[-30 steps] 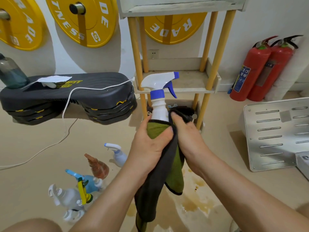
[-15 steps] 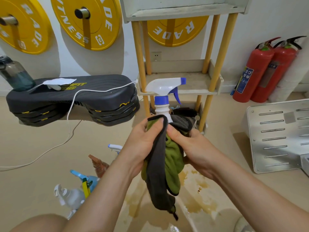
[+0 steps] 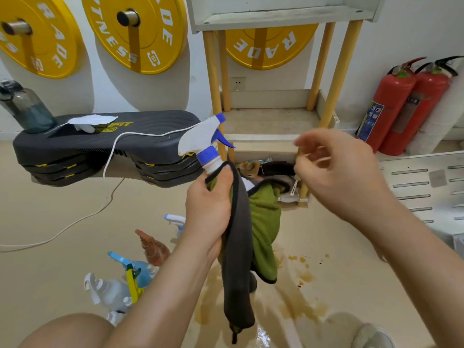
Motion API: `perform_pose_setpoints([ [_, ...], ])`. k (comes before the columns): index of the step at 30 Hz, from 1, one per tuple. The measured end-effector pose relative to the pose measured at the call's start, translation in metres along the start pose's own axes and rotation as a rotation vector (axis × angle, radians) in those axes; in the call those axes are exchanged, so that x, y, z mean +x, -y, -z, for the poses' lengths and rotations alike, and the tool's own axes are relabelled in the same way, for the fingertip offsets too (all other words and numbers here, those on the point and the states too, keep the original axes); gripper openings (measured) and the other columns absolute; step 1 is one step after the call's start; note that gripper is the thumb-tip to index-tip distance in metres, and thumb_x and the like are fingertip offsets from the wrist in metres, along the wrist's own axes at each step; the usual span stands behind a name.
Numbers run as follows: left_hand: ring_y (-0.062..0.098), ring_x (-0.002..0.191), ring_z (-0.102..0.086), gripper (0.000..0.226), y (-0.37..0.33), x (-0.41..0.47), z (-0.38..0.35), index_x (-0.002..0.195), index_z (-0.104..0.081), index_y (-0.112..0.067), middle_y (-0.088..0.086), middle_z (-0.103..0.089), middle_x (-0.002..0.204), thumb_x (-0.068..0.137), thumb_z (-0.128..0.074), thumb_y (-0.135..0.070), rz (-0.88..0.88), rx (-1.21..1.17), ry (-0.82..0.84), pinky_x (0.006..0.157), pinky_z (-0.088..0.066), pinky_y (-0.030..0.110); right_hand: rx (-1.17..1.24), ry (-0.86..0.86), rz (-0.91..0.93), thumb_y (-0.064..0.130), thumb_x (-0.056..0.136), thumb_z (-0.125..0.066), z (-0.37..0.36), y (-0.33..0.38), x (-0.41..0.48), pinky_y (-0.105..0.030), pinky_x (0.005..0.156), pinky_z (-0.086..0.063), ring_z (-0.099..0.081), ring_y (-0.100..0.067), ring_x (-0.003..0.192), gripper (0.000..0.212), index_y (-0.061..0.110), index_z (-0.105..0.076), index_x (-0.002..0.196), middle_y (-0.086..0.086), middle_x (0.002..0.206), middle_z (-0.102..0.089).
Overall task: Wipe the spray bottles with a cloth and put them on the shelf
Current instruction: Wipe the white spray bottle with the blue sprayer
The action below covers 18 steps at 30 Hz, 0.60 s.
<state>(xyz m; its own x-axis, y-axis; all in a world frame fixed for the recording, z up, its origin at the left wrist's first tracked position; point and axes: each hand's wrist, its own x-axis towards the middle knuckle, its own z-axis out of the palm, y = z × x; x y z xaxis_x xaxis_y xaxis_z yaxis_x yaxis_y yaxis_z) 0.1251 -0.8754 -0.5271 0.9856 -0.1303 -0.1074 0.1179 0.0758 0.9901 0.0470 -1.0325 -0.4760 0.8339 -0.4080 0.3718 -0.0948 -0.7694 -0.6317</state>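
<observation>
Spray bottle [image 3: 198, 142] was white, with blue nozzle, trigger and collar. Cloth [image 3: 238, 247] showed grey on one face, green on the other, black edging. Shelf [image 3: 271, 121]: pale grey boards, yellow posts. Floor [image 3: 62, 209] was beige with brown stains.

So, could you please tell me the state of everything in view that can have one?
Spray bottle, tilted, body wrapped in the cloth.
Cloth, draped round the bottle, tail hanging down.
Left hand, grips bottle and cloth together.
Right hand, raised apart from the cloth, holding nothing, blurred.
Shelf, middle tier holds no bottle.
Floor bottles, unshelved, clustered at lower left.
Floor, stained brown.
</observation>
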Motion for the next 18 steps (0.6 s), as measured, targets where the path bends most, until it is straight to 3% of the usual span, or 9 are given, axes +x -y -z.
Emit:
perform_pose_setpoints([
  [1,0.022,0.088,-0.070,0.019,0.001,-0.003,-0.002,0.097,-0.073,-0.018,0.002,-0.075,0.088,0.094,-0.062,-0.034,-0.006,0.006,0.004,0.085,-0.056,0.043,0.102,0.046,0.048,0.022,0.091,-0.061,-0.008,0.006,-0.003,-0.027,0.075,-0.054,-0.062,-0.003,0.078,0.015,0.025,-0.070,0.102,0.007,0.089,-0.069],
  [3,0.025,0.094,-0.071,0.018,0.003,-0.007,-0.006,0.101,-0.073,-0.018,0.005,-0.076,0.093,0.091,-0.066,-0.031,-0.002,-0.018,0.011,0.093,-0.055,0.049,0.160,0.334,0.059,0.030,0.098,-0.053,-0.034,0.011,-0.011,-0.037,0.083,-0.054,-0.064,-0.009,0.086,0.017,0.028,-0.068,0.103,0.008,0.091,-0.070],
  [5,0.027,0.094,-0.072,0.015,0.004,-0.009,-0.009,0.104,-0.072,-0.016,0.009,-0.076,0.093,0.092,-0.066,-0.021,0.046,-0.082,0.007,0.093,-0.055,0.051,0.147,0.582,0.013,0.041,0.100,-0.044,-0.051,0.006,-0.015,-0.042,0.091,-0.051,-0.063,-0.012,0.097,0.026,0.030,-0.064,0.113,0.006,0.104,-0.069],
  [7,0.028,0.091,-0.073,0.013,0.006,-0.011,-0.008,0.103,-0.072,-0.014,0.010,-0.076,0.091,0.092,-0.067,-0.014,0.095,-0.112,0.024,0.090,-0.057,0.049,0.201,0.716,-0.073,0.049,0.091,-0.043,-0.050,0.002,-0.010,-0.045,0.098,-0.049,-0.062,-0.015,0.105,0.040,0.025,-0.065,0.115,0.001,0.114,-0.067],
  [9,0.027,0.087,-0.074,0.011,0.009,-0.013,-0.006,0.098,-0.073,-0.017,0.009,-0.077,0.089,0.089,-0.070,-0.011,0.102,-0.092,0.064,0.087,-0.059,0.048,0.254,0.752,-0.147,0.049,0.081,-0.040,-0.042,-0.002,-0.003,-0.045,0.103,-0.046,-0.061,-0.013,0.110,0.052,0.023,-0.070,0.114,0.002,0.119,-0.067],
  [11,0.025,0.085,-0.074,0.015,0.009,-0.015,-0.007,0.094,-0.074,-0.020,0.006,-0.077,0.087,0.084,-0.075,-0.009,0.068,-0.046,0.082,0.083,-0.060,0.046,0.224,0.757,-0.139,0.045,0.078,-0.041,-0.034,-0.004,0.001,-0.042,0.103,-0.047,-0.061,-0.010,0.110,0.051,0.026,-0.072,0.113,0.006,0.117,-0.069],
  [14,0.029,0.088,-0.072,0.020,0.011,-0.012,-0.008,0.091,-0.073,-0.019,0.007,-0.076,0.086,0.077,-0.077,-0.005,0.006,0.003,0.018,0.086,-0.058,0.051,-0.134,0.830,0.055,0.046,0.075,-0.053,-0.033,0.001,-0.006,-0.043,0.095,-0.050,-0.061,-0.012,0.100,0.035,0.033,-0.061,0.107,0.011,0.103,-0.067],
  [16,0.029,0.088,-0.071,0.019,0.011,-0.011,-0.010,0.089,-0.072,-0.019,0.006,-0.075,0.084,0.076,-0.077,-0.006,-0.026,0.034,-0.034,0.087,-0.057,0.051,-0.397,0.788,0.174,0.040,0.081,-0.060,-0.037,0.007,-0.014,-0.046,0.096,-0.042,-0.055,-0.016,0.098,0.027,0.030,-0.048,0.104,0.010,0.098,-0.059],
  [18,0.025,0.086,-0.070,0.019,0.011,-0.011,-0.011,0.084,-0.070,-0.024,0.002,-0.074,0.083,0.076,-0.078,-0.009,-0.064,0.080,-0.042,0.087,-0.057,0.049,-0.432,0.786,0.184,0.040,0.084,-0.061,-0.038,0.009,-0.016,-0.047,0.098,-0.038,-0.054,-0.017,0.104,0.030,0.029,-0.047,0.109,0.009,0.102,-0.059],
])
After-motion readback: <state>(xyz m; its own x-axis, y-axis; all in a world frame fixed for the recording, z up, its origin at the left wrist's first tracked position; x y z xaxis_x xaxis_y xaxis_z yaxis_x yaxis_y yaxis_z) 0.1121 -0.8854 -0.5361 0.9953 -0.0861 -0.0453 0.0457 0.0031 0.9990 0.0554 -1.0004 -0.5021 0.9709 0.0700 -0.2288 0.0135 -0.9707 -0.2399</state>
